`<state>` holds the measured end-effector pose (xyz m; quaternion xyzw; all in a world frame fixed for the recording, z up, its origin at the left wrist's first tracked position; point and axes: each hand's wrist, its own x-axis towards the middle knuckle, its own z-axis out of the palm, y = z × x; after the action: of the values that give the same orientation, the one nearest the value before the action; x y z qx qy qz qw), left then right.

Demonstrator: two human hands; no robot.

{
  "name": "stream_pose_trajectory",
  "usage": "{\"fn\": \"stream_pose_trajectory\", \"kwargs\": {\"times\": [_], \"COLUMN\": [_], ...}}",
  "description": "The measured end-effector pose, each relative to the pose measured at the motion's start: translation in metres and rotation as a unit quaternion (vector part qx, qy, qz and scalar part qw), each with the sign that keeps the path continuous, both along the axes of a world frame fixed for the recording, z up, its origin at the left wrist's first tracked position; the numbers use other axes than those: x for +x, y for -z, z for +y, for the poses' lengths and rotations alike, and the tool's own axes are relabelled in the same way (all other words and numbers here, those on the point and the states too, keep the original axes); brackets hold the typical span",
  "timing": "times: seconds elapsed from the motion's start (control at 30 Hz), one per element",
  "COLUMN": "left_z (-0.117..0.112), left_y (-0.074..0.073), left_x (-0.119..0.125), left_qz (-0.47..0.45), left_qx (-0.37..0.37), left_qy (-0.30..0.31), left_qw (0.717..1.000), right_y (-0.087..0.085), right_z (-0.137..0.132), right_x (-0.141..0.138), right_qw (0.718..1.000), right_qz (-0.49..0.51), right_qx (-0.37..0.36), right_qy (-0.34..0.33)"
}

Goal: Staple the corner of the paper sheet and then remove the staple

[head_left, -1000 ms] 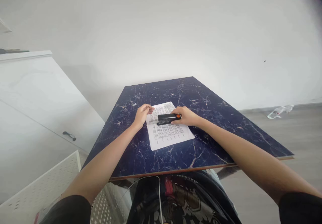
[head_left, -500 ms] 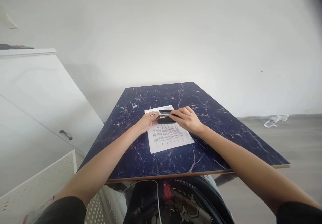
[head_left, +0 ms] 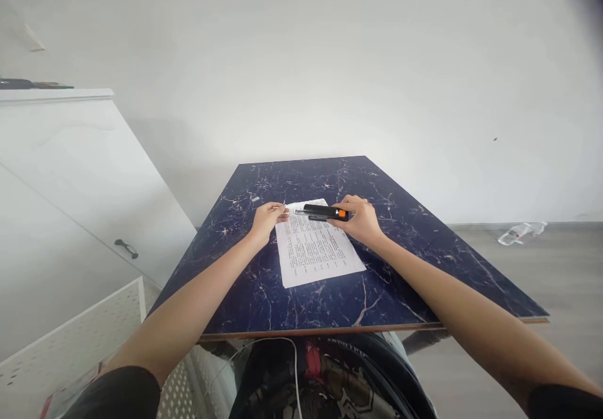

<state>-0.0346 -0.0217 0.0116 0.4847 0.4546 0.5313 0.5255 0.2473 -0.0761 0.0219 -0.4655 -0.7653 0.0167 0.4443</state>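
A printed sheet of paper [head_left: 316, 250] lies on a dark blue marbled table [head_left: 414, 243]. My right hand [head_left: 362, 219] is closed round a black stapler with an orange tab [head_left: 326, 212], holding it level over the sheet's far edge. My left hand [head_left: 266, 217] rests with curled fingers on the sheet's far left corner, its fingertips pinched together just left of the stapler's metal nose. What the fingertips pinch, if anything, is too small to make out.
A white cabinet [head_left: 70, 174] with a dark handle [head_left: 126, 247] stands at the left. A white perforated panel [head_left: 80, 343] sits below it. A plastic bottle [head_left: 518, 232] lies on the grey floor at the right. A small pale scrap [head_left: 255, 199] lies on the table.
The stapler went from lying on the sheet to being lifted and held at the far edge by my right hand. My left hand stayed at the far left corner.
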Motion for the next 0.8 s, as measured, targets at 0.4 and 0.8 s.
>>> {"fn": "stream_pose_trajectory", "kwargs": {"times": [0.4, 0.8], "left_z": [-0.027, -0.044], "left_y": [-0.018, -0.028], "left_x": [0.009, 0.007], "left_qz": [0.064, 0.308], "left_qx": [0.275, 0.367], "left_qy": [0.098, 0.204], "left_qw": [0.954, 0.854], "right_y": [0.004, -0.015], "right_z": [0.002, -0.016], "right_x": [-0.010, -0.017], "right_qw": [0.958, 0.966], "right_qz": [0.034, 0.068], "right_qx": [-0.219, -0.072], "right_qy": [-0.184, -0.239]}}
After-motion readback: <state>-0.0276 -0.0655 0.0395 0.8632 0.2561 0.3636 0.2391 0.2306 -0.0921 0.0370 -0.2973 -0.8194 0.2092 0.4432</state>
